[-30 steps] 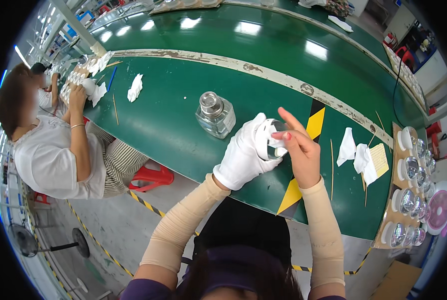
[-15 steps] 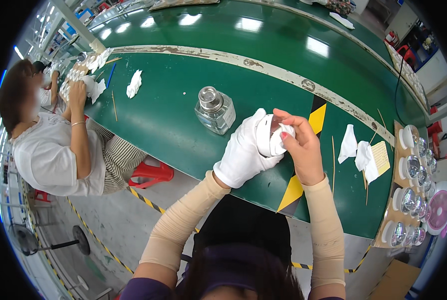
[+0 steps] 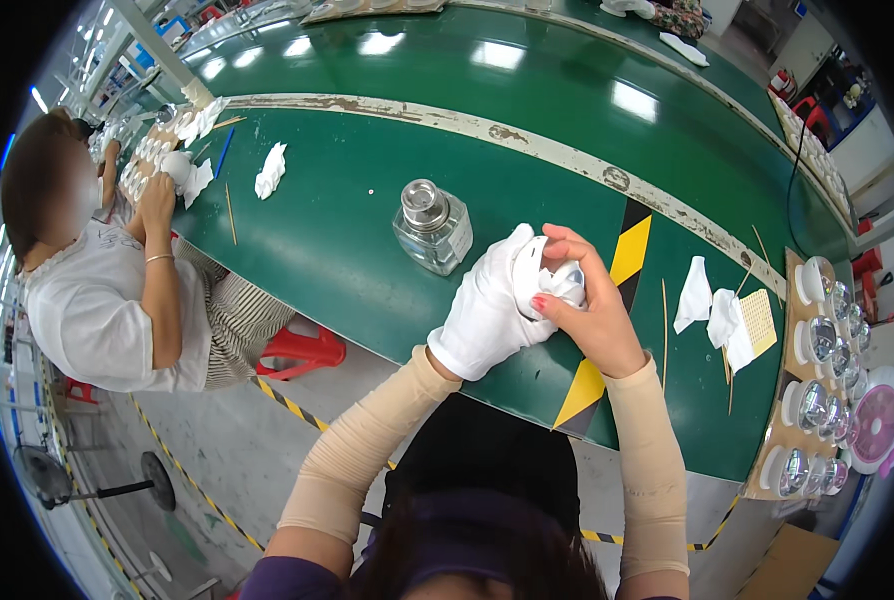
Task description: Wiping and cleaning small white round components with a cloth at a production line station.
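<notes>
Held between both hands: white round part (image 3: pixel 557 283), above the green table (image 3: pixel 347 230) edge. Left hand (image 3: pixel 492 305), white glove, cups it from the left; right hand (image 3: pixel 592 315), bare, fingers closed over its top. Left to right around them: co-worker (image 3: pixel 97 290) seated, glass bottle (image 3: pixel 433 228), black-and-yellow stripe (image 3: pixel 607 320), white cloths (image 3: pixel 712 310), tray of shiny round parts (image 3: pixel 817 380)

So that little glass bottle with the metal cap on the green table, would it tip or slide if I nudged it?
The glass bottle looks squat and square-sided, so it would probably slide, not roll. Thick clear walls suggest it is heavy for its size and breakable. The green table looks glossy, so likely little grip.
</notes>
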{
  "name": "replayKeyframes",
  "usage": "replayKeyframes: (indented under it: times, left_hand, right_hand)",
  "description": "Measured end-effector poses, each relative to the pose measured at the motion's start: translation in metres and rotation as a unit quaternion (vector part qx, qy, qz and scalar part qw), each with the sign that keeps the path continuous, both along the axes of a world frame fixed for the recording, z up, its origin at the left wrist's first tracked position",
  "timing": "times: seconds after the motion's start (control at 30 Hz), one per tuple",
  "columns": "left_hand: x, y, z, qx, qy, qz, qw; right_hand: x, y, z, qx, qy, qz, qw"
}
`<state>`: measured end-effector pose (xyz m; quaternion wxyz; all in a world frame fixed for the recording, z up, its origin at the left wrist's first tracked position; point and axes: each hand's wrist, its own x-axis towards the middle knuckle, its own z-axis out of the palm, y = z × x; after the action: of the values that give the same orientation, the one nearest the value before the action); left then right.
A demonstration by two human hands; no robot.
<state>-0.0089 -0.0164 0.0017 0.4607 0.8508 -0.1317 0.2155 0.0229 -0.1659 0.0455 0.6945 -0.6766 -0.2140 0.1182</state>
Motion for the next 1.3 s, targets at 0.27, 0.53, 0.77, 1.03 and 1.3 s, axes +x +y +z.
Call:
replayKeyframes:
  times: [0.27,0.53,0.77,1.03,1.3]
  left_hand:
    - [-0.001,-0.001,0.015,-0.032,0.021,-0.011,0.999]
    - [0.002,0.009,0.017,-0.001,0.040,-0.045,0.998]
    - [-0.002,0.014,0.023,0.015,0.087,-0.076,0.993]
    - [-0.015,0.009,0.016,-0.023,0.055,-0.036,0.998]
    - [0.007,0.002,0.008,-0.540,0.318,-0.232,0.744]
  right_hand:
    - [0.027,0.021,0.001,-0.092,-0.088,-0.046,0.991]
    - [0.077,-0.006,-0.018,-0.145,0.052,-0.018,0.988]
    - [0.057,-0.053,-0.020,0.089,0.138,-0.142,0.976]
    - [0.026,-0.060,-0.016,0.281,0.200,-0.076,0.935]
    - [-0.007,-0.023,-0.020,-0.003,-0.183,-0.049,0.982]
